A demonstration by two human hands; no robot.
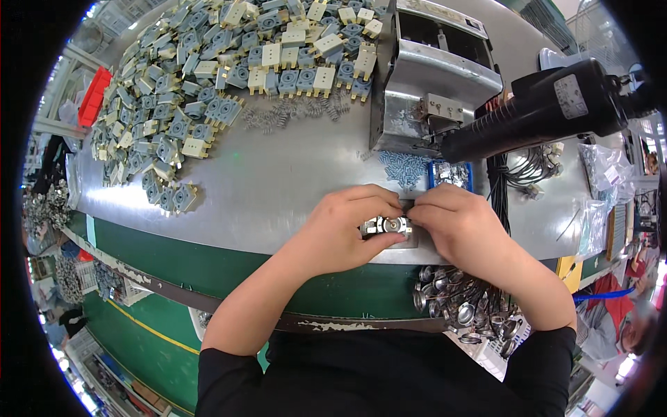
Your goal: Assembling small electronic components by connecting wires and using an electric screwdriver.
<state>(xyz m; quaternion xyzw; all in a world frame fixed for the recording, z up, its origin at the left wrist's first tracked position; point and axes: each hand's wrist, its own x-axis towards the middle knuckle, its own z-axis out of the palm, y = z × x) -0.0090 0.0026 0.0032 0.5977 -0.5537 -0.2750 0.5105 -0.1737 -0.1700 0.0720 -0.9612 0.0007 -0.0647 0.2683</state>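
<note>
Bare forearms end at black sleeves above the left hand (344, 229) and right hand (462, 226).

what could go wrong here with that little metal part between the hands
1. Both the left hand and right hand pinch the small round metal part close to the table edge; a slip could drop it.
2. The loose springs and small screws nearby could get knocked about.
3. The black power screwdriver hangs just above the right hand and might get bumped.

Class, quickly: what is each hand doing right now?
Left hand: fingers closed on the small round shiny metal part.
Right hand: fingers pinched on the same part from the other side.
</note>
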